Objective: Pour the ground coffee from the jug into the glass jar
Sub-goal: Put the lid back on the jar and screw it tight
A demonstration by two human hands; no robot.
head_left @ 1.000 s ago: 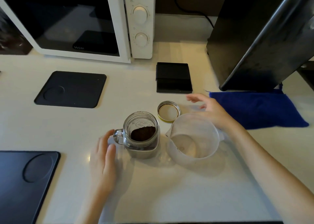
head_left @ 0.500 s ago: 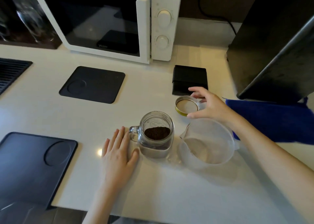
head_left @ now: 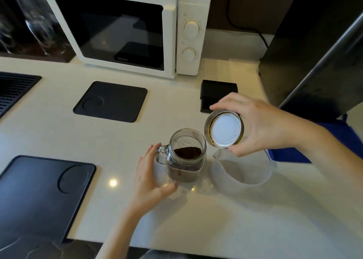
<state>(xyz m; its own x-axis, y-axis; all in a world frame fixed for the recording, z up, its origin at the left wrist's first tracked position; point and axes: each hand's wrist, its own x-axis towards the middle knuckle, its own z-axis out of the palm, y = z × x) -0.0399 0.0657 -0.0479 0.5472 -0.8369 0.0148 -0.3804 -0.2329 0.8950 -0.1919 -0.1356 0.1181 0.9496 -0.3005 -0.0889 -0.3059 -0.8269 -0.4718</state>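
Right hand: the right hand (head_left: 261, 125) has the jar lid (head_left: 225, 129) pinched by its rim between thumb and fingers, up off the counter, white underside tipped toward us.
Left hand: the left hand (head_left: 151, 177) is cupped loosely round the glass jar's handle side, thumb near the base; touching or just shy of the glass, I can't tell.
Glass jar: the glass jar (head_left: 186, 155) stands upright on the white counter (head_left: 176, 109), mouth open, dark ground coffee (head_left: 187, 152) inside.
Jug: the translucent plastic jug (head_left: 243, 170) sits just right of the jar, below the right hand, looking empty. By my reckoning the pour is done!
Key relation: the lid hangs up and to the right of the jar's mouth, rather tilted. The right hand is the nearer one for capping; it'd need to level the lid and come down-left over the jar's vertical axis.
Risk: an unsteadied jar could skid as the lid twists on.
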